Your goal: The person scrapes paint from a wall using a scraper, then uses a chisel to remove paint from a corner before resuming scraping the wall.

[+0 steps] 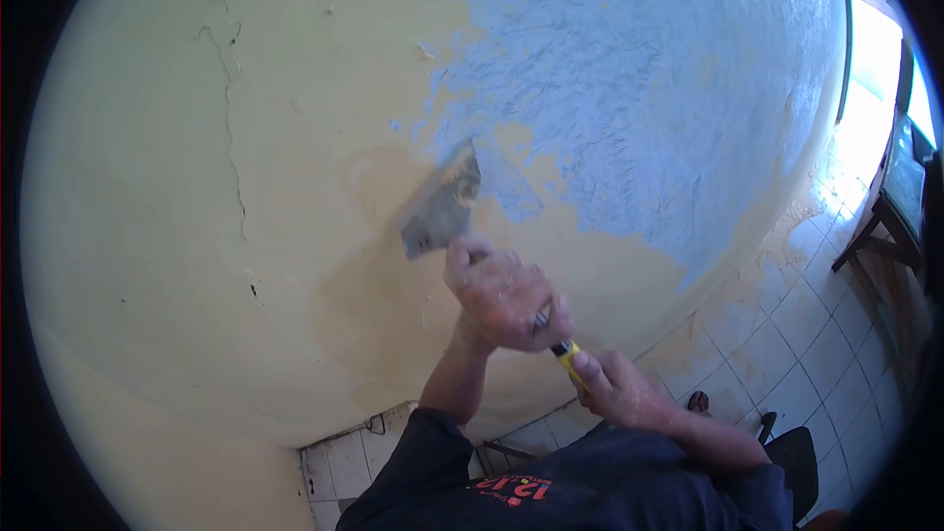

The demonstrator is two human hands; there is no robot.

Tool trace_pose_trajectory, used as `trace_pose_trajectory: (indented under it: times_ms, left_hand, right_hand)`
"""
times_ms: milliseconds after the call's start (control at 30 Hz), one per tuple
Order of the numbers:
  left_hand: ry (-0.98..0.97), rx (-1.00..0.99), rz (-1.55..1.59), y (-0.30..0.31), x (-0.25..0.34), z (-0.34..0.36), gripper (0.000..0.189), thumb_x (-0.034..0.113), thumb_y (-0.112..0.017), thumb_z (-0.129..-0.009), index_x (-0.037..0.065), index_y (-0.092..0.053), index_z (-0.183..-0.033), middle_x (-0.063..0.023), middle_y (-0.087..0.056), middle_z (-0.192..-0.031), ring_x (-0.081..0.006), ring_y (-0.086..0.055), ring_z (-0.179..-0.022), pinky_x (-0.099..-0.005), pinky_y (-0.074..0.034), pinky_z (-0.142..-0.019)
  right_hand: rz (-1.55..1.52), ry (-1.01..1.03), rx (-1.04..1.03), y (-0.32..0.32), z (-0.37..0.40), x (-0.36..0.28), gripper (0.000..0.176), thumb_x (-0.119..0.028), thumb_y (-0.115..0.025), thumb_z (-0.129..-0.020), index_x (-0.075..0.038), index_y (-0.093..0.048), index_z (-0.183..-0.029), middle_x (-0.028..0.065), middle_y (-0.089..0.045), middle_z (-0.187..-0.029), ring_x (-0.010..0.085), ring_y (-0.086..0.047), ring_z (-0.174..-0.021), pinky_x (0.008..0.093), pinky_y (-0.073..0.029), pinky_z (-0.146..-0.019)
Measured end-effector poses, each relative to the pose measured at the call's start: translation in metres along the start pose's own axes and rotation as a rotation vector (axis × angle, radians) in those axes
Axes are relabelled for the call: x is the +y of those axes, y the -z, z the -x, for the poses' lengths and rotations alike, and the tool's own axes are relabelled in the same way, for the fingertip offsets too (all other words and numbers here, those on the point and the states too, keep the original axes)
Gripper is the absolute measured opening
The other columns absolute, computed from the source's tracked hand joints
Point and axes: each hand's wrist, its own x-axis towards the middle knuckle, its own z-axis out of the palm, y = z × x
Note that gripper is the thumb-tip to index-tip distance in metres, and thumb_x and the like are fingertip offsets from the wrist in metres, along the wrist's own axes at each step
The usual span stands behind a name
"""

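Observation:
A wide-bladed scraper lies against the wall, its blade tilted at the lower left edge of a blue patch. My left hand is wrapped round the scraper just below the blade. Lower down, my right hand grips the yellow and black end of the handle, its thumb laid along it. Cream paint covers the wall to the left, and ragged cream flecks remain within the rough blue area.
Thin cracks run down the wall on the left. Dusty debris lies on the white floor tiles along the wall's foot. A dark chair stands at the lower right, and a dark wooden piece of furniture is by the bright opening.

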Motion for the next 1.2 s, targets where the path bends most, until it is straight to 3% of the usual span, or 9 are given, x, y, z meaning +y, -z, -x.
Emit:
trace_pose_trajectory:
  times_ms: [267, 433, 533, 633, 700, 800, 900, 1067, 1200]
  left_hand:
    - [0.088, -0.094, 0.121, -0.020, 0.013, 0.036, 0.024, 0.024, -0.060, -0.069, 0.021, -0.049, -0.048, 0.0058, -0.049, -0.049, -0.0117, -0.047, -0.046, -0.0333, -0.033, -0.065]
    - [0.073, -0.023, 0.051, -0.006, -0.005, 0.015, 0.024, 0.024, -0.060, -0.068, 0.021, -0.047, -0.048, 0.0058, -0.047, -0.048, -0.0117, -0.046, -0.046, -0.0341, -0.033, -0.065]
    - [0.028, 0.033, 0.004, 0.002, -0.019, -0.005, 0.023, 0.025, -0.060, -0.067, 0.021, -0.047, -0.049, 0.0059, -0.046, -0.049, -0.0116, -0.046, -0.045, -0.0344, -0.032, -0.065]
    - [0.000, 0.041, -0.026, 0.007, -0.016, -0.008, 0.023, 0.025, -0.060, -0.067, 0.021, -0.047, -0.049, 0.0060, -0.046, -0.049, -0.0114, -0.046, -0.045, -0.0342, -0.032, -0.064]
    - [-0.024, -0.020, -0.047, 0.007, -0.009, -0.003, 0.023, 0.025, -0.060, -0.068, 0.021, -0.047, -0.049, 0.0060, -0.047, -0.050, -0.0112, -0.046, -0.045, -0.0340, -0.032, -0.064]
    - [-0.026, 0.024, 0.017, -0.020, 0.013, 0.028, 0.024, 0.024, -0.061, -0.069, 0.021, -0.046, -0.050, 0.0060, -0.047, -0.050, -0.0104, -0.046, -0.045, -0.0344, -0.031, -0.063]
    - [0.036, -0.105, 0.113, -0.036, 0.037, 0.047, 0.025, 0.023, -0.061, -0.069, 0.021, -0.047, -0.050, 0.0059, -0.047, -0.050, -0.0106, -0.046, -0.045, -0.0348, -0.031, -0.064]
    - [0.106, -0.214, 0.094, -0.043, 0.033, 0.057, 0.025, 0.021, -0.062, -0.068, 0.020, -0.046, -0.049, 0.0058, -0.048, -0.050, -0.0117, -0.047, -0.046, -0.0340, -0.031, -0.064]
    - [0.111, -0.149, 0.077, -0.044, 0.019, 0.049, 0.025, 0.022, -0.061, -0.068, 0.020, -0.045, -0.049, 0.0057, -0.048, -0.051, -0.0114, -0.048, -0.047, -0.0339, -0.031, -0.064]
  right_hand:
    - [-0.141, -0.074, -0.004, -0.012, 0.007, 0.051, 0.054, -0.051, -0.035, -0.105, -0.004, -0.048, -0.082, -0.0020, -0.046, -0.062, 0.0072, -0.044, -0.057, 0.0284, -0.040, -0.052]
    - [-0.183, -0.043, -0.090, -0.003, -0.007, 0.022, 0.054, -0.051, -0.034, -0.105, -0.005, -0.046, -0.082, -0.0027, -0.044, -0.062, 0.0065, -0.041, -0.057, 0.0265, -0.037, -0.051]
    - [-0.178, -0.076, -0.110, 0.002, -0.012, -0.010, 0.058, -0.057, -0.032, -0.104, -0.008, -0.040, -0.073, -0.0038, -0.039, -0.060, 0.0066, -0.034, -0.053, 0.0253, -0.030, -0.048]
    - [-0.146, -0.012, -0.077, 0.004, -0.015, -0.013, 0.059, -0.058, -0.032, -0.103, -0.008, -0.044, -0.075, -0.0027, -0.043, -0.062, 0.0067, -0.038, -0.054, 0.0258, -0.033, -0.049]
    - [-0.043, -0.029, -0.019, 0.003, -0.008, -0.006, 0.055, -0.050, -0.034, -0.105, -0.003, -0.049, -0.080, -0.0010, -0.046, -0.062, 0.0084, -0.043, -0.057, 0.0301, -0.040, -0.053]
    - [0.024, 0.041, 0.024, 0.003, 0.004, 0.052, 0.056, -0.049, -0.034, -0.106, -0.002, -0.051, -0.079, -0.0005, -0.048, -0.063, 0.0097, -0.045, -0.058, 0.0312, -0.042, -0.054]
    - [-0.072, -0.020, 0.053, 0.000, 0.020, 0.088, 0.056, -0.048, -0.034, -0.106, -0.003, -0.052, -0.079, 0.0007, -0.050, -0.063, 0.0105, -0.047, -0.059, 0.0318, -0.043, -0.056]
    - [-0.103, -0.075, 0.015, 0.004, 0.012, 0.092, 0.056, -0.048, -0.036, -0.106, -0.002, -0.052, -0.078, 0.0015, -0.050, -0.060, 0.0113, -0.048, -0.058, 0.0330, -0.043, -0.056]
    - [-0.048, -0.023, -0.024, 0.007, -0.002, 0.077, 0.058, -0.049, -0.037, -0.105, -0.001, -0.052, -0.078, 0.0021, -0.049, -0.058, 0.0123, -0.047, -0.056, 0.0340, -0.043, -0.055]
